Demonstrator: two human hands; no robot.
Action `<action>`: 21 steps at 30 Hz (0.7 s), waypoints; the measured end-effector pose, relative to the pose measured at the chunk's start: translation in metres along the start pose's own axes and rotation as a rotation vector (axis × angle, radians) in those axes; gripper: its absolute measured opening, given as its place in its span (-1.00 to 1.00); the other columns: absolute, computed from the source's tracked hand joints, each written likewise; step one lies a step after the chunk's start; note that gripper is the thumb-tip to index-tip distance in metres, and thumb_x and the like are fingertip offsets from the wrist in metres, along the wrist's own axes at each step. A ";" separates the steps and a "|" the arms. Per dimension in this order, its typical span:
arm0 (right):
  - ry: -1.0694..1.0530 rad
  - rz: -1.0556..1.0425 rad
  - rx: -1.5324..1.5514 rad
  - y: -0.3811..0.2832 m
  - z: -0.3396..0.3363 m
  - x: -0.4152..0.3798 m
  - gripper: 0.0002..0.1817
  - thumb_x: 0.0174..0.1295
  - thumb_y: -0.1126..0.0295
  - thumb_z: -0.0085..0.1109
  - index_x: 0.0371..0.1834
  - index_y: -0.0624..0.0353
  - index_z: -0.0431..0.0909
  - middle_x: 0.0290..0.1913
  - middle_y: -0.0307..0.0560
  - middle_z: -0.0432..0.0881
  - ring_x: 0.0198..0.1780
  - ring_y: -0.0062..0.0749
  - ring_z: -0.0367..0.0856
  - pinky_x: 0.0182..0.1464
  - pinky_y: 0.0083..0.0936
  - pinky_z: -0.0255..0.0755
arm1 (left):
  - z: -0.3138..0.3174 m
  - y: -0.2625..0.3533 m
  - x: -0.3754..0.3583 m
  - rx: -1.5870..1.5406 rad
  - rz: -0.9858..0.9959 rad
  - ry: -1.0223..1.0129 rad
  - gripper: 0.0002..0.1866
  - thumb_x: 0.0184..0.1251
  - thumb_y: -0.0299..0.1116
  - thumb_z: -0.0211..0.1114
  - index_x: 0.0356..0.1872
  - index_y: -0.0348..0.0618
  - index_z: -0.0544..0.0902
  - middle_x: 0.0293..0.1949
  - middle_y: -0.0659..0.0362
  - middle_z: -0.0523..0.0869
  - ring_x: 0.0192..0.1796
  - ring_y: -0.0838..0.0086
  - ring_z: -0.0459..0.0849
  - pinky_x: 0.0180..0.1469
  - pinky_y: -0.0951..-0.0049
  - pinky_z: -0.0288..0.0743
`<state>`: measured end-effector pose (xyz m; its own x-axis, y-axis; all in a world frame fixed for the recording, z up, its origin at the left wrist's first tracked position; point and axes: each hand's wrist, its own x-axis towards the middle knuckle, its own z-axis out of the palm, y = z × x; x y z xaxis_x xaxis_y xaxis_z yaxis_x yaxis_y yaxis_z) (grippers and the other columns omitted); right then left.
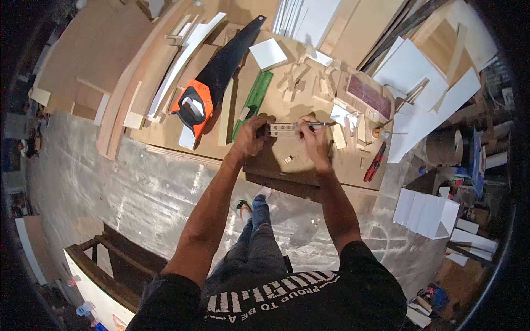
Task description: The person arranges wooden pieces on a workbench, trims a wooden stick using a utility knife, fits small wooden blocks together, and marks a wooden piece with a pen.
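Above the workbench [298, 163], my left hand [251, 139] is closed on one end of a short, pale wooden strip [283, 129] with several dark round marks along it. My right hand [312, 139] is at the strip's other end, its fingers pinched around a slim pen-like tool [320, 124] that points sideways. Whether the right fingers also press on the strip is hard to see. Just beyond my left hand lies a long green strip [258, 94]. Tiny wood offcuts [288, 159] lie on the bench between my forearms.
A handsaw [232, 63] with an orange and black handle lies left of the green strip. Long boards [141, 83] run along the left. Wood blocks [338, 136] and a red-handled tool [375, 163] lie at the right. A dark wooden frame [118, 265] stands on the floor.
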<state>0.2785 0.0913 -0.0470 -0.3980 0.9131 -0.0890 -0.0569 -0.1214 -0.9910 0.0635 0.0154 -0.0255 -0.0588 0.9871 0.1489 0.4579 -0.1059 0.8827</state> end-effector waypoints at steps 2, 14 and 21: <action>0.016 -0.011 -0.085 0.002 -0.004 -0.008 -0.81 0.41 0.34 0.26 -0.19 0.27 0.59 -0.46 -0.30 0.55 -0.42 -0.67 0.48 -0.37 -0.60 0.40 | 0.002 0.003 -0.004 -0.013 0.050 0.037 -0.45 -0.08 -0.58 0.51 0.07 -0.22 0.67 -0.02 -0.04 0.71 0.06 0.09 0.69 0.14 0.24 0.55; -0.187 -0.113 -0.399 0.010 -0.004 -0.004 -0.91 0.36 0.44 0.26 -0.22 0.25 0.63 -0.33 -0.22 0.64 -0.28 -0.60 0.54 -0.23 -0.58 0.47 | 0.000 0.003 -0.001 0.006 -0.012 -0.031 -0.51 -0.03 -0.63 0.41 0.05 -0.23 0.64 -0.12 0.03 0.68 -0.05 0.16 0.70 0.04 0.27 0.58; -0.162 -0.229 -0.539 0.014 -0.008 -0.003 -0.86 0.36 0.38 0.29 -0.21 0.23 0.65 -0.41 -0.22 0.63 -0.38 -0.62 0.54 -0.32 -0.56 0.45 | 0.009 -0.023 -0.003 0.032 0.077 0.005 -0.47 0.00 -0.60 0.42 0.11 -0.22 0.63 -0.09 0.00 0.68 -0.04 0.12 0.70 0.06 0.25 0.59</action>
<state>0.2857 0.0901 -0.0619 -0.5675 0.8164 0.1073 0.2969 0.3244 -0.8981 0.0615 0.0161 -0.0505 -0.0266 0.9755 0.2183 0.4890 -0.1777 0.8540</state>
